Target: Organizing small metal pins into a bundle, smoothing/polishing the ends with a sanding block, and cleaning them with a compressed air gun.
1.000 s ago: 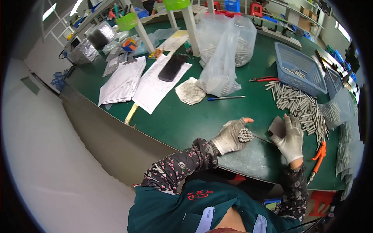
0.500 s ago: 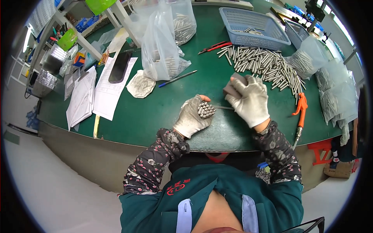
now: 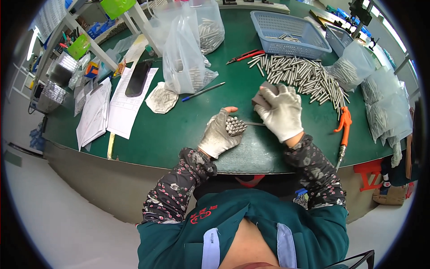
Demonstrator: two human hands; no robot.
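Observation:
My left hand (image 3: 217,137), in a grey-white glove with the thumb tip bare, is closed around a bundle of short metal pins (image 3: 234,126). The round pin ends face up and to the right. My right hand (image 3: 284,112), gloved in white, grips a grey-brown rectangular block (image 3: 261,99) by its side. A thin flat metal strip (image 3: 254,123) lies on the table between the two hands. Beyond the right hand spreads a loose heap of metal pins (image 3: 304,76).
A blue perforated basket (image 3: 293,47) holds a few pins. Clear bags of pins (image 3: 188,74) stand at the back, more bags (image 3: 384,107) at the right. An orange air gun (image 3: 344,125), red-handled pliers (image 3: 245,56), a pen (image 3: 203,91), a phone (image 3: 138,79) and papers (image 3: 125,110) lie around.
My right hand has moved slightly left with the block, closer to the bundle. The left hand still holds the pins, its thumb lifted a little.

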